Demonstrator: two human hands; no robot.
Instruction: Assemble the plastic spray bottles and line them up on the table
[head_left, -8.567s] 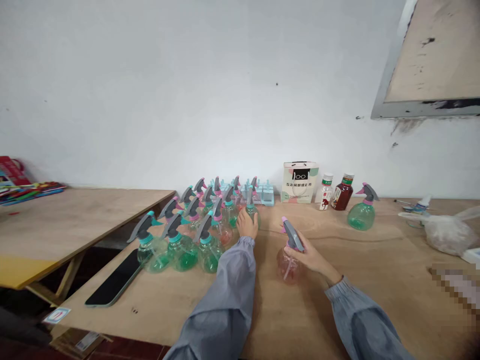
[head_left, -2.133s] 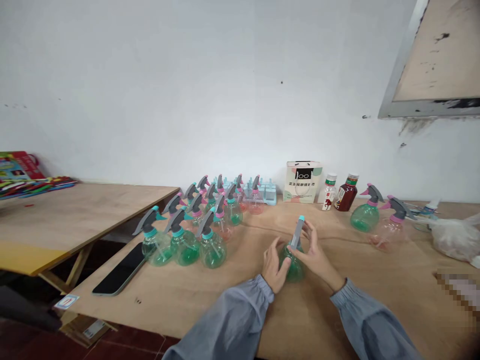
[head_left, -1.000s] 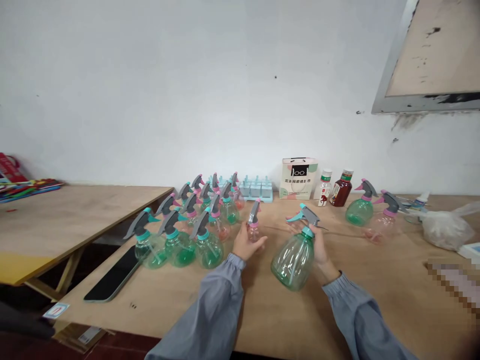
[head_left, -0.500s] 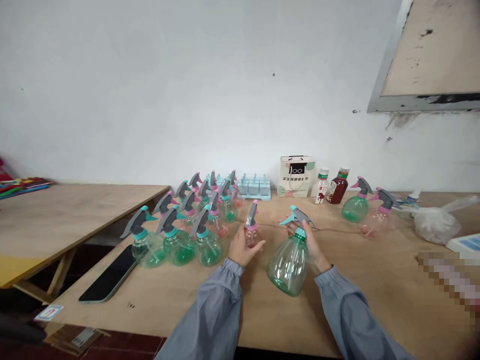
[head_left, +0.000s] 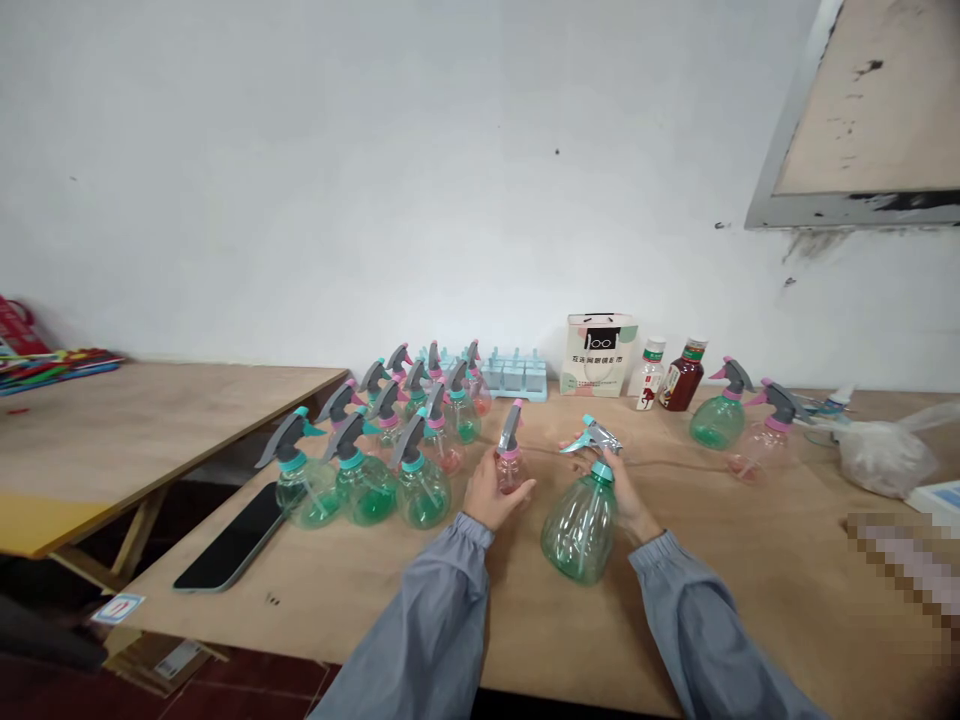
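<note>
My left hand (head_left: pixel 491 492) is wrapped round a small pink spray bottle (head_left: pixel 511 468) with a grey and pink nozzle. To its right, my right hand (head_left: pixel 628 497) grips the neck of a green spray bottle (head_left: pixel 579 528), whose trigger head points left; some of its fingers are hidden behind the head. Left of my hands stand several green and pink spray bottles (head_left: pixel 424 495) in rows, with coloured liquid in them. A green bottle (head_left: pixel 718 420) and a pink one (head_left: pixel 757 450) stand together on the right.
A phone (head_left: pixel 229 540) lies near the wooden table's (head_left: pixel 360 610) left edge. Along the wall are a light blue rack (head_left: pixel 517 375), a paper bag (head_left: pixel 598 355) and two drink bottles (head_left: pixel 681 378). A plastic bag (head_left: pixel 885 455) lies far right.
The view has shifted slightly left, so most things appear further right. The green bottle in my right hand hangs a little more upright. Both hands keep their holds.
</note>
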